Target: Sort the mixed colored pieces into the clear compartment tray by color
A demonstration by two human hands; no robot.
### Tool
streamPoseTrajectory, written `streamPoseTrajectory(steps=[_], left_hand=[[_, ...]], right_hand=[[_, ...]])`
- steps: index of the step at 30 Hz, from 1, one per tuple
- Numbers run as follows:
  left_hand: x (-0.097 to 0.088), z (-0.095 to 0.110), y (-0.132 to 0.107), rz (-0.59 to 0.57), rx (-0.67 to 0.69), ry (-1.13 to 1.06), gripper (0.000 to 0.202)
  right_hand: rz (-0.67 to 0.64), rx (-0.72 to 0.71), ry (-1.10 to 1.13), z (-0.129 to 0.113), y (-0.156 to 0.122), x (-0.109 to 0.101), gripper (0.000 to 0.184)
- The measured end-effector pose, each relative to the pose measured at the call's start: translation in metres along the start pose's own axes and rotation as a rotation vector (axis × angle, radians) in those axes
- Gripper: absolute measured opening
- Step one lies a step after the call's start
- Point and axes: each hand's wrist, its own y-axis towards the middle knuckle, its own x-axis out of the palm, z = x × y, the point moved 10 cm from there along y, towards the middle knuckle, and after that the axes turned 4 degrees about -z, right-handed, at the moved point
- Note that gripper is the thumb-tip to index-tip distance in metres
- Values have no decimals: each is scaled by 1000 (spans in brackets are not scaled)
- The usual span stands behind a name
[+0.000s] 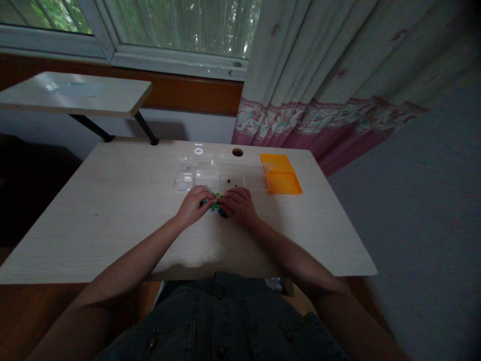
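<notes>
My left hand (194, 204) and my right hand (241, 204) meet over the middle of the table, their fingertips closed around a small cluster of building bricks (215, 206). Green, blue, yellow and dark pieces show between the fingers, but my hands cover part of the cluster and its exact shape is too small to make out. Just beyond my fingers lie clear plastic trays (207, 178) with compartments. A small dark piece (229, 181) sits among them, with another partly behind my right hand.
An open orange plastic case (282, 181) lies right of the clear trays, partly overlapped by them. Behind is a cable hole (237, 152) in the pale wooden table (124, 200). A raised shelf (93, 95) stands back left on black legs. A curtain (285, 90) hangs beyond the table.
</notes>
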Motion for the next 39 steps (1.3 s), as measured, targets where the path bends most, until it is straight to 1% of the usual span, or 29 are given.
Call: streamPoseTrajectory(steps=[4, 9, 12, 15, 18, 22, 25, 28, 32, 35, 39], left_hand=[[2, 0, -1, -2, -3, -30, 25], [5, 2, -2, -13, 14, -43, 26], [6, 4, -2, -24, 31, -37, 25], [4, 5, -1, -23, 47, -20, 25], [-7, 1, 0, 5, 34, 40, 26], [-27, -11, 0, 45, 4, 185, 27], [-31, -15, 0, -3, 27, 286, 26], [-29, -19, 0, -74, 36, 352, 26], [-21, -18, 0, -145, 47, 353, 26], [-15, -14, 0, -166, 49, 349, 28], [-11, -10, 0, -156, 25, 394, 33]], right_hand=[[24, -9, 4, -1, 0, -3, 23], [16, -12, 0, -2, 0, -3, 15], [10, 0, -3, -1, 1, -3, 14], [33, 7, 2, 2, 1, -6, 14], [74, 94, -6, 17, 1, -13, 14], [172, 303, -47, 51, -4, -29, 18], [209, 404, -84, 72, -10, -37, 17], [217, 453, -109, 83, -14, -38, 17], [182, 458, -119, 84, -14, -33, 16], [162, 444, -115, 82, -13, -30, 18], [155, 434, -112, 83, -13, -29, 22]])
